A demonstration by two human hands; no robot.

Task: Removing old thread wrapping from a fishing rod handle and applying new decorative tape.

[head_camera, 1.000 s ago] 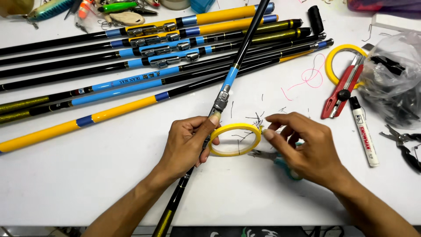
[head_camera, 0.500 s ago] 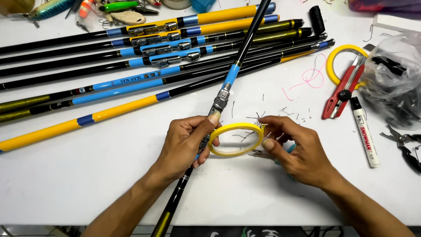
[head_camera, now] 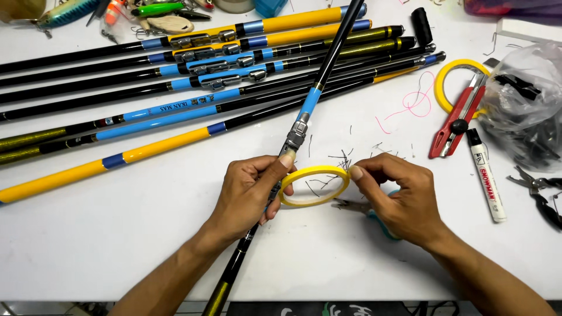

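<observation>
Two hands hold one yellow tape roll (head_camera: 314, 186) just above the white bench (head_camera: 117, 246). Left hand (head_camera: 249, 196) fingers pinch roll and black rod (head_camera: 304, 117) together; right hand (head_camera: 404, 199) fingers pinch its far edge. Risk: tape end slips, sticks back.

Bright, even light from overhead, slightly cool. Soft, short shadows under the left hand (head_camera: 249, 193) and right hand (head_camera: 404, 199), falling toward the near edge of the white table (head_camera: 117, 251). Mild glare along the glossy fishing rods (head_camera: 193, 111) and on the clear plastic bag (head_camera: 527, 111). Sharp focus across the centre; slight softness and a little bending toward the corners. No motion blur on the yellow tape roll (head_camera: 314, 186).
</observation>
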